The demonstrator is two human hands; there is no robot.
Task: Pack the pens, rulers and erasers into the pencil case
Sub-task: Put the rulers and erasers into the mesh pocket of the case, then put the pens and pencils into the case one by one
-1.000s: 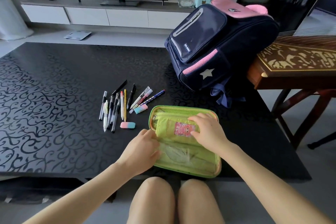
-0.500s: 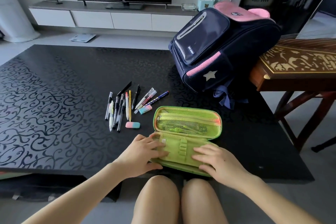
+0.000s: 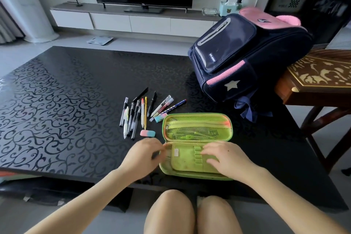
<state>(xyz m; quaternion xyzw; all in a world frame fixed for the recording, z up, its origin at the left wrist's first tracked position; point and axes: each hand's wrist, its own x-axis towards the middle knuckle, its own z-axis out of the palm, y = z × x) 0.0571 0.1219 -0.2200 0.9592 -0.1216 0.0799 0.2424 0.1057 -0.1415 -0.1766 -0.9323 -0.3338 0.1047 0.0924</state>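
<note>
A green pencil case (image 3: 197, 126) lies open near the table's front edge, its mesh lid flat behind and a flap with elastic loops folded over the near half. My right hand (image 3: 226, 157) presses flat on that flap. My left hand (image 3: 142, 155), blurred, touches the case's left end; I cannot tell whether it grips anything. Several pens (image 3: 136, 115) lie in a row left of the case. A pink-and-blue eraser (image 3: 147, 133) sits just below them, and a pastel eraser (image 3: 160, 117) lies by the case's far left corner. Thin green shapes show through the mesh.
A navy and pink backpack (image 3: 245, 57) stands at the table's back right. A carved wooden table (image 3: 319, 78) adjoins on the right. The black patterned table (image 3: 57, 104) stretches left. My knees are below the front edge.
The inner flap with the sticker was folded down over the near half, exposing the mesh lid. My right hand came down onto the flap; my left hand shifted at the case's left end.
</note>
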